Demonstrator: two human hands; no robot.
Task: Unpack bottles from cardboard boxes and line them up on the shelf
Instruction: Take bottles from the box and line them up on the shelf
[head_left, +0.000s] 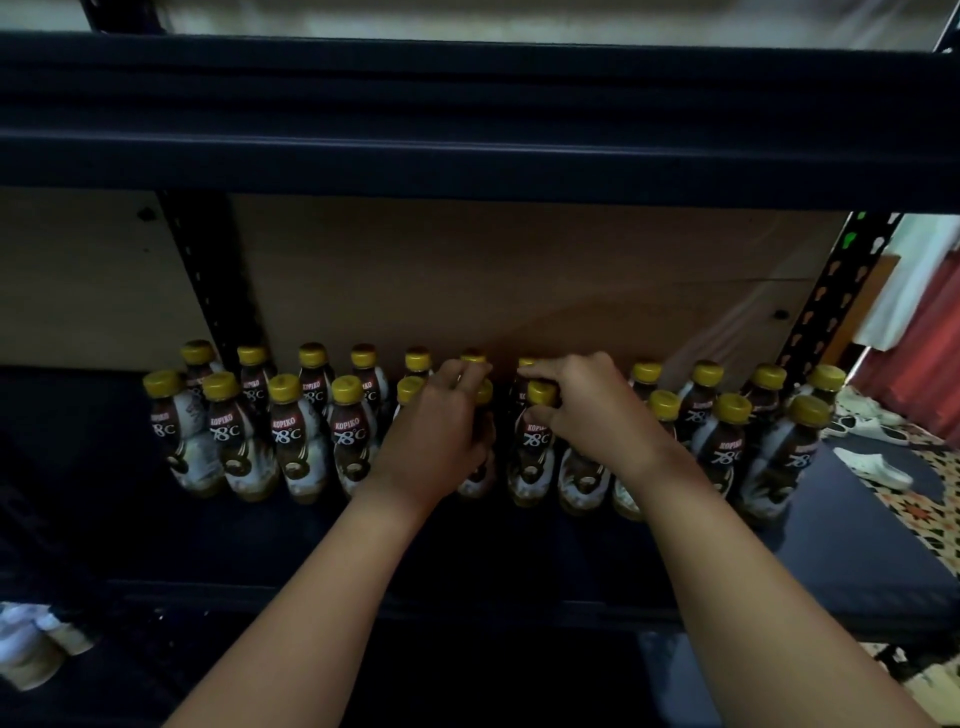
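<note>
Both hands gripped yellow-capped bottles on the shelf (857, 545): left hand (441, 415) one bottle (480, 457), right hand (587, 405) its neighbour (532, 447).

Two rows of yellow-capped coffee bottles (304, 441) are stood upright along the back of the dark shelf (519, 551), labels faced forward.

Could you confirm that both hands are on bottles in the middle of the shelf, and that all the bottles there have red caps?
Not quite: the caps are yellow, not red, as the head view shows. The rest holds: the left hand and the right hand are each on bottles in the middle of the two rows standing on the shelf.
</note>
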